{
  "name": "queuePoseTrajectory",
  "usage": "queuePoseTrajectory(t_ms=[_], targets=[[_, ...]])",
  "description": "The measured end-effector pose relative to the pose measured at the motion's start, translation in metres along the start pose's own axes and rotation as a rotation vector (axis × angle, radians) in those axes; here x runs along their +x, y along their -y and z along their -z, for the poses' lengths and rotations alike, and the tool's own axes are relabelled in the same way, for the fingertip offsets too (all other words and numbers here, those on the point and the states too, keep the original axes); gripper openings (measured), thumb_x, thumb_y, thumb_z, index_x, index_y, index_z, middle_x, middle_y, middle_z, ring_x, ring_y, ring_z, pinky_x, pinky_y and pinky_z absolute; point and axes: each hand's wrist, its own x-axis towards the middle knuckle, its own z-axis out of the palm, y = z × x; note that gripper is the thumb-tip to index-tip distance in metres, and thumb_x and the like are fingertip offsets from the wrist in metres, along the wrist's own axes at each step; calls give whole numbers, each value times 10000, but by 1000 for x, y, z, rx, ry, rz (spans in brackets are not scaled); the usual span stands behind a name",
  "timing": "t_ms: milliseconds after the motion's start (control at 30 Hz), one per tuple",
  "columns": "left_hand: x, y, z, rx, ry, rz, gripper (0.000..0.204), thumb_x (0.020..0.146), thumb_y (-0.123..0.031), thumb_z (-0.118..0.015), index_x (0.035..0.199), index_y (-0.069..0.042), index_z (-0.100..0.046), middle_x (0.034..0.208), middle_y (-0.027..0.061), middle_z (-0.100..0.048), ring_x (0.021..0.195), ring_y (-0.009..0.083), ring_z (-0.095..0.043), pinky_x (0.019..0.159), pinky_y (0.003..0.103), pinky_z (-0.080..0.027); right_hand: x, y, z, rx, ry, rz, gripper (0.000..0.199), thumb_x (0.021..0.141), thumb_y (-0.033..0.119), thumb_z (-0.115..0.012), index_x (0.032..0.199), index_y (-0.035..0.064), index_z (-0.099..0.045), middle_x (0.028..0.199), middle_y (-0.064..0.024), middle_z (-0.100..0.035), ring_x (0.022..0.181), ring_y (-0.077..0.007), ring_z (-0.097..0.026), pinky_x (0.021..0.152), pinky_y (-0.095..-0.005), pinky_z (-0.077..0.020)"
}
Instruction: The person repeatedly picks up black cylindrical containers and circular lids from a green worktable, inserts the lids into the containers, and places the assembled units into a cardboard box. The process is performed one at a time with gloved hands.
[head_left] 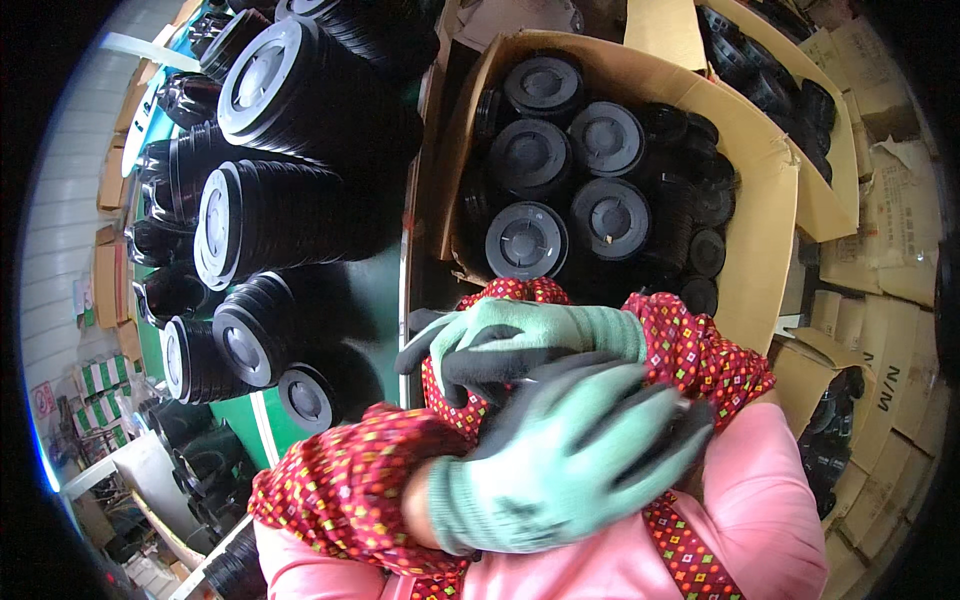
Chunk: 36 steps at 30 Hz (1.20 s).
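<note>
Both my hands wear green knit gloves with black coated palms and red patterned sleeve covers, and they are held close under the camera. My left hand [560, 465] shows its back and lies across my right hand [520, 335], whose black fingertips point left. A dark edge shows between the two gloves. I cannot tell whether it is a held object or glove coating. Just beyond the hands stands an open cardboard box [765, 190] filled with stacks of round black plastic pots [527, 240].
Long stacks of black plastic pots [270, 215] lie on their sides on a green surface [375, 290] at the left. More cardboard boxes [880, 250] crowd the right side. Shelving with small boxes [100, 395] stands at the far left.
</note>
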Motion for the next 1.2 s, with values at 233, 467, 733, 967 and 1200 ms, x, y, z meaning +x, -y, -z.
queuePoseTrajectory(t_ms=[233,467,733,967,1200], targets=[[24,3,-40,-214,412,116,330,947,-308,-624,1090,-22,-705,968,95,-664,821,234,-680,672,358,-554,-23,-37,-14,-26,-150,299,210,1018,132,-632,1169,-14,-644,1161,-169,-642,1137,-324,-634,1032,-433,-486],[6,12,-29,-470,269,-109,269,887,-329,-664,1050,-118,-695,1017,52,-651,860,229,-664,715,358,-581,-40,-15,-9,-387,-234,300,247,901,207,-654,987,-9,-574,968,-149,-600,917,-368,-574,920,-499,-476],[-9,26,-4,-837,171,-221,160,958,-227,-717,881,-87,-727,916,83,-718,816,278,-715,739,409,-586,-100,1,-8,-835,-400,82,339,944,139,-693,1238,4,-589,1222,-204,-649,1134,-449,-632,1012,-594,-481],[-28,29,-11,-744,-22,-151,306,946,-222,-742,1165,-8,-741,1117,164,-710,1029,370,-698,930,500,-550,-112,1,-18,-838,-583,-25,300,959,46,-671,1254,13,-632,1228,-182,-670,1215,-407,-631,1100,-512,-477],[-43,53,10,-37,6,-91,566,841,-263,-762,1357,-47,-675,1223,140,-656,1134,339,-673,960,468,-559,-87,66,-32,-983,-721,-195,454,1077,339,-543,1358,2,-664,1481,-203,-596,1414,-367,-511,1223,-476,-339]])
